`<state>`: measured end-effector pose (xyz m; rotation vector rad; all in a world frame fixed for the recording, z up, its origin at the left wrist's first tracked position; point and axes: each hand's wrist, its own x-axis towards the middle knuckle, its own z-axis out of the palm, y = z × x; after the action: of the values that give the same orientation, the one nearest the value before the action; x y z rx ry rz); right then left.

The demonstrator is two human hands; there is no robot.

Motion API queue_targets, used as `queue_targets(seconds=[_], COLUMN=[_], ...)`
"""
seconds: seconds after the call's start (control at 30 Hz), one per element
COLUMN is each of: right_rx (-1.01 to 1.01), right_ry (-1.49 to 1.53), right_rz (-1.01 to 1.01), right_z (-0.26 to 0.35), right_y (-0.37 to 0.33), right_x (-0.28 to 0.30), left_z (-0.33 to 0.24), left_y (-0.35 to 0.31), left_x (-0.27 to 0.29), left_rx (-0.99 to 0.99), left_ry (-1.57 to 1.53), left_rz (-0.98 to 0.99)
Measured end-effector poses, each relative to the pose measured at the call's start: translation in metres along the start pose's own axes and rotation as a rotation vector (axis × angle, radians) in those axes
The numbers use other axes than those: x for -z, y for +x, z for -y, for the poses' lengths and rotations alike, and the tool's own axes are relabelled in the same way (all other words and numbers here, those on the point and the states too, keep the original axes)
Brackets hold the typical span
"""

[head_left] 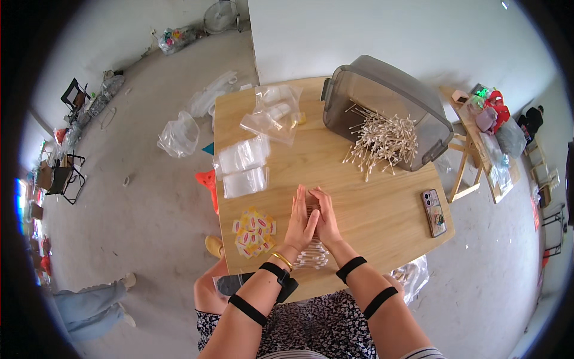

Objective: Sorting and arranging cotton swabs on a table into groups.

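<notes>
Both hands rest on the wooden table (365, 215), fingers straight and palms turned toward each other. Between my left hand (301, 222) and my right hand (327, 222) lies a bundle of cotton swabs (312, 257), squeezed from both sides. More of the swabs show between my wrists, lying crosswise near the table's front edge. My fingers and thumbs cover part of the bundle. Left of my left hand is a loose pile of small yellow-and-white paper labels (254, 232). Beyond it sit stacks of clear plastic bags (245, 182).
A grey translucent bin (376, 75) lies on its side at the back right, loose cotton swabs (385, 140) spilling from it. A phone (434, 213) lies at the right edge. More clear bags (275, 110) lie at the back left. Another person's legs (89, 308) show at lower left.
</notes>
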<state>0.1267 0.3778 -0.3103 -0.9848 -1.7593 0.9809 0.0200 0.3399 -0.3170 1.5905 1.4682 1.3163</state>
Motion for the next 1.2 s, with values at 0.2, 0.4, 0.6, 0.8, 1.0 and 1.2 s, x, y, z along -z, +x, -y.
queue_targets(seconds=[0.2,0.4,0.6,0.8,1.0,1.2], right_rx=[-0.057,-0.108,-0.130,-0.378,-0.347,-0.535], right_ry=[-0.161,-0.139,-0.149,0.288,0.348,0.441], right_rz=[-0.234,-0.288,-0.310,-0.496,-0.504,-0.505], right_z=[0.019,0.030,0.045,0.009,0.018,0.016], right_y=[-0.027,-0.061,-0.091,-0.125,-0.144,-0.169], right_x=[0.044,0.057,0.053,0.045,0.030,0.025], left_z=[0.001,0.000,-0.047,-0.066,-0.055,-0.043], left_y=[-0.003,0.000,-0.043,-0.133,-0.200,-0.217], left_x=[0.024,0.041,0.073,0.081,0.083,0.077], left_rx=[0.009,0.003,-0.020,-0.007,0.156,-0.056], left_ry=[0.346,0.206,0.223,0.291,0.185,0.680], left_rz=[0.170,0.225,0.032,0.061,0.081,0.474])
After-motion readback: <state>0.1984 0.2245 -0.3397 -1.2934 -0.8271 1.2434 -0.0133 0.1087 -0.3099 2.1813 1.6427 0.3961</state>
